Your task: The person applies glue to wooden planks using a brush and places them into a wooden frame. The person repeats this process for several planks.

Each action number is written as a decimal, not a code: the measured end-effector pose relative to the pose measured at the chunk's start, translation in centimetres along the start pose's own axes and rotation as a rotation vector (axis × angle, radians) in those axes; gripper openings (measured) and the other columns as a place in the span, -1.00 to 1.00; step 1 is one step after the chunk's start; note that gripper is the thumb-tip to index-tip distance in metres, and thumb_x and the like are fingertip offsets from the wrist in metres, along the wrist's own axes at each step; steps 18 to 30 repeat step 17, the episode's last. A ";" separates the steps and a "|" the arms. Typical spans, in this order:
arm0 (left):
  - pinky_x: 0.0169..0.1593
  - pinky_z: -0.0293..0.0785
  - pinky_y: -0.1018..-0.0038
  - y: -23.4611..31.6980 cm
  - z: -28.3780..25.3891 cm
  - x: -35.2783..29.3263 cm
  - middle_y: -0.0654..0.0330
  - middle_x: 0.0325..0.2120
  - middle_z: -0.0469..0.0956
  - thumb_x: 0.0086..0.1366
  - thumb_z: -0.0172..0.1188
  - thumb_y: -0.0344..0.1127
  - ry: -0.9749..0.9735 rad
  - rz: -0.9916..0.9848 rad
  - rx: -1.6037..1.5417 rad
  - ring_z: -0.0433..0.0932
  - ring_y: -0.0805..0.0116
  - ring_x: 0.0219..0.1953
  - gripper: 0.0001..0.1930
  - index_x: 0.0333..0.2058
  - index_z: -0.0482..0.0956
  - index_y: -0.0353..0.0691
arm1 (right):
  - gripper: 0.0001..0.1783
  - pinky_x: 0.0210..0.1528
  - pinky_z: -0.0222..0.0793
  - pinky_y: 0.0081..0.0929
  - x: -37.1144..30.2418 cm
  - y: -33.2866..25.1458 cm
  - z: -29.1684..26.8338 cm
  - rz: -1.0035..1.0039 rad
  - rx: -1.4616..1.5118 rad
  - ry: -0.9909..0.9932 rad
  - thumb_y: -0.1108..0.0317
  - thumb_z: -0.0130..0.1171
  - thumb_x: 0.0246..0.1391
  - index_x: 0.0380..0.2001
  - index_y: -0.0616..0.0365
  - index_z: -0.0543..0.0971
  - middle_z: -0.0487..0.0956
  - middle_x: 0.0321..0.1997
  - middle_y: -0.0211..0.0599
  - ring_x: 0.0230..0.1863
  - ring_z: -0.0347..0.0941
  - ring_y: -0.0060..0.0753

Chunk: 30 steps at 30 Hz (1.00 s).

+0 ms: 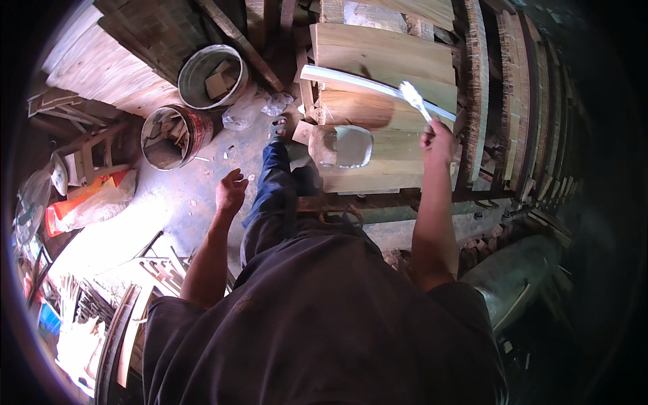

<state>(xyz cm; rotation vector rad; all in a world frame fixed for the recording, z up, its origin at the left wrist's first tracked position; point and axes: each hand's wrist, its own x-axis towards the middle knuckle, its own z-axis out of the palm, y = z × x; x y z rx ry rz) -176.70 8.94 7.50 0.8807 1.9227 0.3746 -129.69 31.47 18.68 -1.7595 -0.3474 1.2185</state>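
My right hand [439, 142] is closed around the handle of a brush [416, 99] whose bristles are coated in white. The bristles point up and left, over the right part of a long narrow wooden strip [358, 82] with a white upper face. Whether the brush touches the strip, I cannot tell. Below the strip, a cut-open container of white paste [353, 146] sits on the wooden boards [398, 138]. My left hand [231, 192] hangs over the floor by my leg, its fingers loosely bent and apart, holding nothing.
Two buckets of wood offcuts, one grey [214, 77] and one reddish [177, 137], stand left on the concrete floor [219, 152]. A clear plastic bag [239, 113] lies beside them. Stacked planks [479, 88] line the right. An orange-and-white sack [91, 202] lies far left.
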 end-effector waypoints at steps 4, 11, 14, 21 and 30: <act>-0.02 0.52 0.37 0.8 -0.1 0.9 -0.03 -0.11 0.61 0.16 0.26 -0.24 -0.020 0.031 0.019 0.64 0.16 -0.11 -0.50 0.06 0.49 -0.31 | -0.79 -0.74 0.07 -0.58 0.2 -0.5 -0.2 -0.036 -0.148 0.221 0.29 0.26 0.08 -0.51 0.16 0.53 0.43 -0.66 -0.42 -0.75 0.29 -0.53; -0.03 0.51 0.38 1.8 -1.2 2.8 -0.02 -0.10 0.61 0.16 0.25 -0.25 -0.067 0.057 0.066 0.64 0.18 -0.11 -0.51 0.06 0.49 -0.31 | -0.78 -0.55 0.27 -0.51 -3.4 5.1 14.2 -0.479 -0.526 -0.081 0.30 0.28 0.01 -0.55 0.23 0.57 0.49 -0.64 -0.44 -0.64 0.32 -0.58; -0.03 0.51 0.37 2.5 -1.4 3.6 -0.03 -0.09 0.61 0.15 0.25 -0.26 -0.082 0.074 0.101 0.64 0.17 -0.11 -0.50 0.07 0.49 -0.32 | -0.77 -0.38 0.39 -0.43 -7.4 4.7 19.2 -0.595 -0.633 -0.111 0.28 0.31 -0.02 -0.48 0.27 0.60 0.58 -0.57 -0.20 -0.54 0.46 -0.41; -0.03 0.51 0.36 2.7 -1.6 4.6 -0.03 -0.09 0.60 0.15 0.26 -0.26 -0.112 0.084 0.117 0.64 0.17 -0.11 -0.49 0.07 0.48 -0.32 | -0.78 -0.34 0.41 -0.43 -7.3 3.9 18.8 -0.521 -0.570 -0.111 0.29 0.33 -0.03 -0.47 0.26 0.62 0.62 -0.53 -0.21 -0.51 0.49 -0.39; -0.03 0.51 0.36 2.7 -1.6 4.6 -0.03 -0.09 0.60 0.15 0.26 -0.26 -0.112 0.084 0.117 0.64 0.17 -0.11 -0.49 0.07 0.48 -0.32 | -0.78 -0.34 0.41 -0.43 -7.3 3.9 18.8 -0.521 -0.570 -0.111 0.29 0.33 -0.03 -0.47 0.26 0.62 0.62 -0.53 -0.21 -0.51 0.49 -0.39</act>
